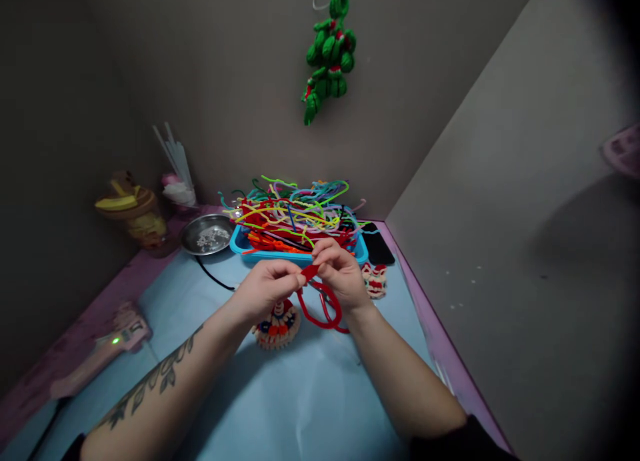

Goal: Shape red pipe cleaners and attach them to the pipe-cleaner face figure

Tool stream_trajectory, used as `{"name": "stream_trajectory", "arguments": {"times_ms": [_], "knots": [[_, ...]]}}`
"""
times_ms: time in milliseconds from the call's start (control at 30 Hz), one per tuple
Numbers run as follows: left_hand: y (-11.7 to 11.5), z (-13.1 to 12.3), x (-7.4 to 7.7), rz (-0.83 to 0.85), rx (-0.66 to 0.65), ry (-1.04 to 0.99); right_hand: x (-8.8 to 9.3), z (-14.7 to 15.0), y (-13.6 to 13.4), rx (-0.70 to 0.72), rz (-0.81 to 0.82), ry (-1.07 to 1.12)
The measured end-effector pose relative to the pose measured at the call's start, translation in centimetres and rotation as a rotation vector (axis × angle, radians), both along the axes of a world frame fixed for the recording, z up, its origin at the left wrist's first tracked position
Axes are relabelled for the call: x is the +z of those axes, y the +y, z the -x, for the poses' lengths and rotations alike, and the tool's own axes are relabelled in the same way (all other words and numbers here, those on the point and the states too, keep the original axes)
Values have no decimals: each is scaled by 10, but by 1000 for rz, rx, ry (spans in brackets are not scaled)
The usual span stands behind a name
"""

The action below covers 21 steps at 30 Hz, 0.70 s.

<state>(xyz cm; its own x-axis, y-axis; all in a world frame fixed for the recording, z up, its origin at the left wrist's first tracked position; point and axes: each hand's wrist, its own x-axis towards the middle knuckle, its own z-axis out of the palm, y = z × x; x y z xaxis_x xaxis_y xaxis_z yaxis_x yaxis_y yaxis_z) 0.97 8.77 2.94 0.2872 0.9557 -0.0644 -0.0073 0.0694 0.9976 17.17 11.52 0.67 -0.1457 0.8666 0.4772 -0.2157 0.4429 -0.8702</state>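
Observation:
A red pipe cleaner (310, 271) is stretched between my two hands, above the middle of the table. My left hand (270, 284) pinches its left end between thumb and fingers. At the other end my right hand (343, 277) grips it with thumb and forefinger. Red loops (334, 304) hang or lie just below, beside a thin grey metallic piece; I cannot tell whether they all belong to the pipe cleaner. Under my left hand sits a round cream, blue and orange craft piece (277, 331), its top partly hidden by the hand.
Behind my hands stands a blue tray (240, 246) heaped with coloured pipe cleaners. A metal bowl (207, 235), a brown-and-yellow pot (143, 217) and a pink glue gun (105, 354) are at left. At right are a black phone (379, 246) and a small craft piece (375, 282). Green ornaments (330, 54) hang above.

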Motion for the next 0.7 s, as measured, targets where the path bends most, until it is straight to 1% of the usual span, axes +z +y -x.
{"name": "stream_trajectory", "arguments": {"times_ms": [67,200,433,600,700], "knots": [[0,-1,2,-1,11,26,1,2,-1,-15,1,11],[0,0,3,-31,8,58,0,3,-1,-2,-7,57],[0,2,3,-63,-15,99,-1,2,-1,-36,-7,18],[0,2,5,-75,-39,106,-2,2,0,-11,-14,44],[0,5,9,-119,-48,155,-3,-3,3,8,-22,-21]]}}
